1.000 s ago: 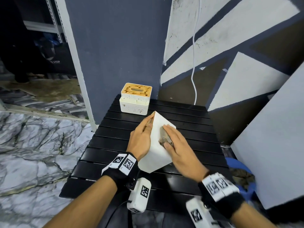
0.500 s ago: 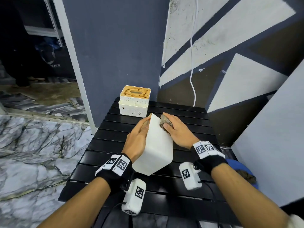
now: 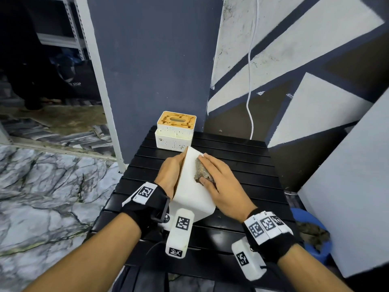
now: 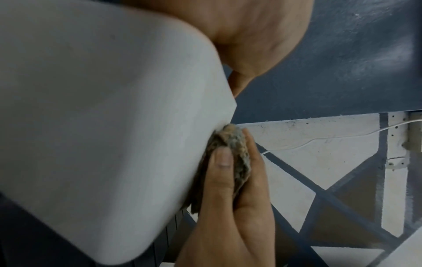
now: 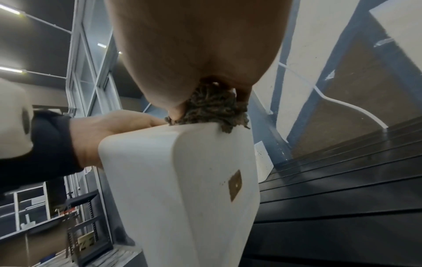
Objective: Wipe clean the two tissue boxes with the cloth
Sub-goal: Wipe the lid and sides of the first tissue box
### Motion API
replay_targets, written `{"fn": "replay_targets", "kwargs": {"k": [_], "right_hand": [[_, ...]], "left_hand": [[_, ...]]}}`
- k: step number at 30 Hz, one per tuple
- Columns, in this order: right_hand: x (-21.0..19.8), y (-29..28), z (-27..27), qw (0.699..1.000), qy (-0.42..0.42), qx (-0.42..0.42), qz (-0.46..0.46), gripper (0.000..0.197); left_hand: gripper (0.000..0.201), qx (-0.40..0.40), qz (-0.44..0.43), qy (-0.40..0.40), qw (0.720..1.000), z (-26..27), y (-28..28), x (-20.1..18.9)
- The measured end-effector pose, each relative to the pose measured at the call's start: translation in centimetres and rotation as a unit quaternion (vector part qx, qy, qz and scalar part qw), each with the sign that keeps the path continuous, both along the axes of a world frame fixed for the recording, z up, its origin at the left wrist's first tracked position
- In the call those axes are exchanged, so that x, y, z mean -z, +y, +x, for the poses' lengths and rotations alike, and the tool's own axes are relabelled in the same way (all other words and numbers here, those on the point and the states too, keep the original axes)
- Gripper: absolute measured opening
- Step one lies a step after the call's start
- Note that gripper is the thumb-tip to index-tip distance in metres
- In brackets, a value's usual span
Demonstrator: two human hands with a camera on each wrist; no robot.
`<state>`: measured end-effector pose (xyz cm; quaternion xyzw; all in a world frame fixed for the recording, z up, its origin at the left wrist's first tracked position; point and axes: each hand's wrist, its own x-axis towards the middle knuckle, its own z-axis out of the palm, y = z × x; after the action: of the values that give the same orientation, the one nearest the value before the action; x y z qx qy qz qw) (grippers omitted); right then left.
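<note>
A plain white tissue box stands tilted on the black slatted table. My left hand grips its left side, fingers along the far face. My right hand pinches a dirty brown cloth and presses it against the box's right face near the upper end. The left wrist view shows the thumb on the cloth beside the box. In the right wrist view the cloth sits on the box's top edge. A second, speckled tissue box with a stained wooden lid stands at the table's back.
A dark grey pillar rises right behind the second box. A white cable hangs down the painted wall. On the floor at the right sit a blue basin and a leaning white panel. Marble floor lies to the left.
My right hand slid the cloth up to the box's top corner, then back down along the right face. The left hand kept its hold on the tilted box.
</note>
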<state>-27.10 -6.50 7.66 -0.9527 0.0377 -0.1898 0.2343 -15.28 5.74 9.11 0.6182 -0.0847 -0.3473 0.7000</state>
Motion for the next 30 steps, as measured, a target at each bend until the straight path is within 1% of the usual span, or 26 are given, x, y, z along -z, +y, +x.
{"fn": "replay_targets", "kwargs": {"k": [3, 6, 8, 10, 11, 15, 19, 25, 30], "right_hand": [[-1.0, 0.4, 0.4, 0.999, -0.027, 0.024, 0.002, 0.054], [-2.4, 0.1, 1.2, 0.996, -0.051, 0.055, 0.038, 0.054], [-3.4, -0.4, 1.4, 0.992, -0.044, 0.076, 0.096, 0.054], [-4.0, -1.3, 1.3, 0.987, -0.028, 0.083, 0.137, 0.05], [-4.1, -1.7, 1.1, 0.986, -0.021, 0.081, 0.147, 0.047], [-3.3, -2.4, -0.4, 0.984, 0.009, 0.039, 0.176, 0.036], [-2.0, -2.0, -1.6, 0.985, 0.023, 0.012, 0.173, 0.039], [-0.1, 0.1, -2.7, 0.99, 0.001, 0.006, 0.143, 0.045], [1.6, 1.9, -3.1, 0.986, -0.027, 0.015, 0.162, 0.047]], "left_hand": [[0.046, 0.006, -0.03, -0.003, 1.0, -0.3, -0.3, -0.3], [0.037, -0.024, -0.08, -0.01, 0.996, -0.4, -0.4, 0.0], [0.032, -0.053, -0.087, -0.012, 0.995, -0.3, -0.4, 0.8], [0.025, -0.055, -0.1, -0.041, 0.993, -0.6, 0.0, 1.4], [0.025, -0.052, -0.108, -0.053, 0.991, -0.8, 0.2, 1.7], [0.033, -0.028, -0.13, -0.093, 0.987, -1.1, 1.3, 2.6], [0.035, -0.018, -0.138, -0.12, 0.983, -1.3, 2.1, 3.7], [0.034, -0.008, -0.121, -0.107, 0.987, -0.7, 2.9, 4.5], [0.029, -0.025, -0.13, -0.098, 0.986, -0.7, 3.5, 5.1]]}}
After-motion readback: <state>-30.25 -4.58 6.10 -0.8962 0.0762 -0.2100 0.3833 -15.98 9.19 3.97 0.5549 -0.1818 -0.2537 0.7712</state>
